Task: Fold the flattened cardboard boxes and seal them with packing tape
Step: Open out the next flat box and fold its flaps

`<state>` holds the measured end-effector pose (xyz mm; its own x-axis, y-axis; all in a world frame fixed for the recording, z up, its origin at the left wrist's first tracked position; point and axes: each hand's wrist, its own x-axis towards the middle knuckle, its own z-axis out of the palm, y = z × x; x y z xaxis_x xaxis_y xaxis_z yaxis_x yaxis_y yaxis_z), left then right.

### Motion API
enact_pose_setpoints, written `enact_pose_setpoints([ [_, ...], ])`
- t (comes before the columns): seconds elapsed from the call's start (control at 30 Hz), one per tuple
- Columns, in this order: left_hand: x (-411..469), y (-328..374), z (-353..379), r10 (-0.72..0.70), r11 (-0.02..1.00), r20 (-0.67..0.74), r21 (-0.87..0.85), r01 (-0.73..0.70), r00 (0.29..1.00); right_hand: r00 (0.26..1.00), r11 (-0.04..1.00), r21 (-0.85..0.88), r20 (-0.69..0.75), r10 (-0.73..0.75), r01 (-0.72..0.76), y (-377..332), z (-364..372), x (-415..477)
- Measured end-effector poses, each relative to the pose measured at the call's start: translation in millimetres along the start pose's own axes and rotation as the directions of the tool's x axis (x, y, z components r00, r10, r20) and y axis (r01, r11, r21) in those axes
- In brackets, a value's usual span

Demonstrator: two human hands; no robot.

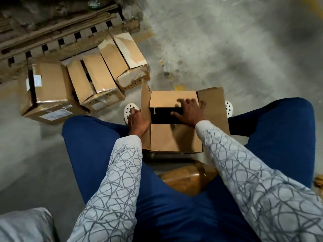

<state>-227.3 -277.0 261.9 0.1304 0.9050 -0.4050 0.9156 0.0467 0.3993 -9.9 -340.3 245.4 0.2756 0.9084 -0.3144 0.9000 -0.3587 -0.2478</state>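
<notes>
A brown cardboard box (174, 138) stands on the floor between my knees, its top half closed. The far small flap and the near small flap lie folded in, with a dark gap between them. The left long flap stands up and the right long flap (214, 103) lies spread outward. My right hand (189, 111) rests with spread fingers on the far flap, over the gap. My left hand (138, 120) presses against the outer side of the left flap. A roll of brown packing tape (187, 179) lies between my thighs.
Three taped boxes (104, 74) sit in a row on the concrete floor at the upper left. Behind them is a stack of flattened cardboard (57, 32). A grey bag (24, 224) is at the lower left. My white shoes (130, 108) flank the box.
</notes>
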Motion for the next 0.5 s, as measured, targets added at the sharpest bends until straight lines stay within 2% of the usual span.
enact_pose_setpoints([
  [0.07,-0.6,3.9,0.4,0.004,1.000,0.001,-0.016,-0.004,1.000,0.989,0.999,0.021,0.147,-0.029,0.027,8.0,32.8,-25.3],
  [0.13,-2.7,5.7,1.7,0.019,1.000,0.019,-0.006,-0.019,1.000,0.979,1.000,0.007,0.202,0.003,-0.005,15.9,61.6,-43.0],
  [0.2,-4.8,7.9,3.0,0.023,0.999,0.039,0.037,-0.024,0.999,0.975,0.997,-0.064,0.218,0.048,-0.035,17.8,78.3,-48.3],
  [0.33,-10.0,16.5,6.6,0.047,0.994,0.108,0.097,-0.058,0.993,0.969,0.987,-0.161,0.240,0.050,-0.011,15.0,85.7,-44.6],
  [0.43,-16.2,26.6,10.3,0.153,0.986,0.185,0.036,-0.163,0.971,0.973,0.993,-0.120,0.227,0.043,-0.016,19.5,81.7,-44.6],
  [0.5,-19.4,32.1,16.2,0.233,0.968,0.186,0.052,-0.247,0.955,0.976,0.997,-0.083,0.218,0.018,0.000,22.8,74.8,-41.1],
])
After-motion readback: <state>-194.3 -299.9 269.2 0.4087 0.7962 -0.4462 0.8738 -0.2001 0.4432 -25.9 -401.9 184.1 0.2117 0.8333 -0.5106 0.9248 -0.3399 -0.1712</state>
